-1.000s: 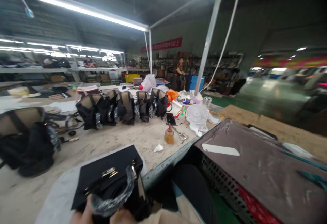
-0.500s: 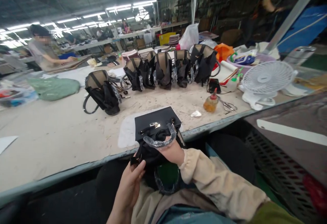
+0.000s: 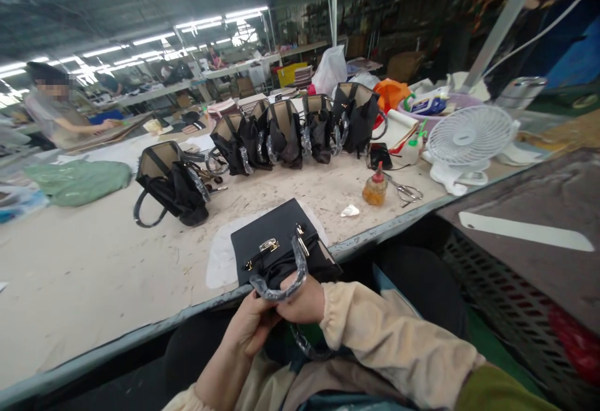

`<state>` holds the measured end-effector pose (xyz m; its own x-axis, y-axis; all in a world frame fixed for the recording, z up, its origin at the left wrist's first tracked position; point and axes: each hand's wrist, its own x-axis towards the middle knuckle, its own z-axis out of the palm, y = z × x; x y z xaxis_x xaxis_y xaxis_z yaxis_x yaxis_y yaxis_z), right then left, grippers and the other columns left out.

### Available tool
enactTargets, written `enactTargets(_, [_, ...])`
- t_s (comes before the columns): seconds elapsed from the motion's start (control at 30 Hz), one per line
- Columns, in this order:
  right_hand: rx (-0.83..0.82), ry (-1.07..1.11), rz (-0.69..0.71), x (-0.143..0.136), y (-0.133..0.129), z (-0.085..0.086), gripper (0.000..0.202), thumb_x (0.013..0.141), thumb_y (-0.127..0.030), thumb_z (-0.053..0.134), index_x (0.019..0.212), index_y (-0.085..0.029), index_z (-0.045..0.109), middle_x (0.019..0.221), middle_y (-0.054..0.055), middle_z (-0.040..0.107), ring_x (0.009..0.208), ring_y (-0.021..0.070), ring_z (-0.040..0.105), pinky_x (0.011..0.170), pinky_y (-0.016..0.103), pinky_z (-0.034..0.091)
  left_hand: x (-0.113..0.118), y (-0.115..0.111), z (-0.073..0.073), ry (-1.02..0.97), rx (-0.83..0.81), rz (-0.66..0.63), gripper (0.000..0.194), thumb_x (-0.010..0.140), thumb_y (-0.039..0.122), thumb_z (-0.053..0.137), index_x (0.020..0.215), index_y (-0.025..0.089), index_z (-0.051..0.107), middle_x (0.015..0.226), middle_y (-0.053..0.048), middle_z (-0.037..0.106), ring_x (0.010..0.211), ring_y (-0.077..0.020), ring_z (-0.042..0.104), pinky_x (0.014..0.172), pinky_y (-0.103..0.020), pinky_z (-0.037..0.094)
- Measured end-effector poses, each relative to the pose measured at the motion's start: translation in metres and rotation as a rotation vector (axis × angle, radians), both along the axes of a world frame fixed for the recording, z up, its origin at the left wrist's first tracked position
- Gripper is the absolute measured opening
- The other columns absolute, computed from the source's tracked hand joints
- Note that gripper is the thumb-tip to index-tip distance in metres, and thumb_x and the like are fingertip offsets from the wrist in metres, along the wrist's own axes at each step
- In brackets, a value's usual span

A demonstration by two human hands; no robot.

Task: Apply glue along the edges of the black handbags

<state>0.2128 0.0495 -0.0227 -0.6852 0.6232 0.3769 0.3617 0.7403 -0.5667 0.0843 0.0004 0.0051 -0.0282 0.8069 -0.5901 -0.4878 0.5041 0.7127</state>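
A black handbag [image 3: 262,230] with gold fittings lies tilted at the table's front edge, partly on a pale sheet [image 3: 220,258]. Its plastic-wrapped handle [image 3: 300,267] arches over my right hand [image 3: 302,298], whose fingers reach under it and are closed on the bag's dark fabric. Against the bag's near edge, my left hand [image 3: 253,323] is closed, its thumb and fingers pinching the bag's lower part. Both hands meet just below the handle, and the fingertips are partly hidden.
Several black bags [image 3: 285,136] stand in a row behind, another bag [image 3: 171,180] to their left. At right are a glue bottle [image 3: 375,187], scissors [image 3: 407,192] and a white fan [image 3: 471,136]. A green cloth [image 3: 79,180] lies left; a person [image 3: 56,111] works beyond.
My left hand has moved right and up, close to my right hand. The bag has turned and tilted, and its black strap end is no longer visible. The camera view has shifted.
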Motion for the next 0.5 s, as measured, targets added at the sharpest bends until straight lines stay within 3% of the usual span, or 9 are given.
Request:
enactTargets(0.1, [0.045,0.005,0.020,0.009,-0.005,0.001,0.018,0.079,-0.019,0.050,0.083,-0.016,0.067,0.092,0.009,0.068,0.096,0.0234,0.061,0.088,0.035,0.048,0.010,0.004,-0.015,-0.026,0.022,0.190,0.023,0.056,0.003,0.075,0.074,0.014,0.063,0.071,-0.002,0.069,0.065,-0.0159,0.065,0.059,-0.024,0.053])
enactTargets(0.2, [0.053,0.065,-0.021,0.032,-0.015,0.008,0.021,0.081,-0.027,0.058,0.099,-0.019,0.065,0.112,0.009,0.063,0.112,0.0253,0.053,0.098,0.039,0.043,0.013,0.006,-0.020,-0.060,0.024,0.344,0.018,0.060,-0.003,0.065,0.068,0.013,0.061,0.065,-0.001,0.066,0.058,-0.0133,0.062,0.054,-0.022,0.052])
enactTargets(0.27, [0.027,0.077,-0.124,0.053,-0.019,0.013,0.021,0.083,-0.031,0.060,0.101,-0.020,0.065,0.110,0.009,0.062,0.108,0.0249,0.053,0.095,0.040,0.044,0.012,0.006,-0.020,-0.069,0.005,0.389,0.018,0.063,-0.004,0.062,0.069,0.013,0.062,0.065,-0.001,0.066,0.059,-0.0134,0.062,0.054,-0.023,0.053])
enactTargets(0.33, [0.003,0.096,-0.317,0.073,-0.016,0.016,0.022,0.086,-0.035,0.059,0.099,-0.019,0.065,0.109,0.011,0.061,0.105,0.0246,0.054,0.093,0.040,0.045,0.009,0.007,-0.018,-0.062,-0.033,0.421,0.019,0.064,-0.004,0.060,0.071,0.013,0.062,0.064,-0.001,0.065,0.057,-0.0123,0.061,0.053,-0.023,0.053])
enactTargets(0.4, [-0.012,0.080,-0.504,0.087,-0.007,0.015,0.034,0.085,-0.042,0.061,0.106,-0.016,0.063,0.115,0.015,0.059,0.110,0.0277,0.051,0.097,0.043,0.043,0.006,0.007,-0.015,-0.057,-0.068,0.451,0.019,0.063,-0.005,0.059,0.067,0.014,0.059,0.059,0.002,0.062,0.053,-0.0109,0.058,0.052,-0.021,0.053])
enactTargets(0.5, [-0.101,-0.049,-0.498,0.090,0.007,0.011,0.062,0.080,-0.053,0.063,0.126,-0.013,0.051,0.116,0.016,0.060,0.109,0.0310,0.053,0.097,0.046,0.042,0.004,0.007,-0.008,-0.067,-0.086,0.463,0.021,0.062,-0.004,0.059,0.059,0.016,0.052,0.049,0.004,0.054,0.050,-0.0109,0.057,0.053,-0.022,0.053])
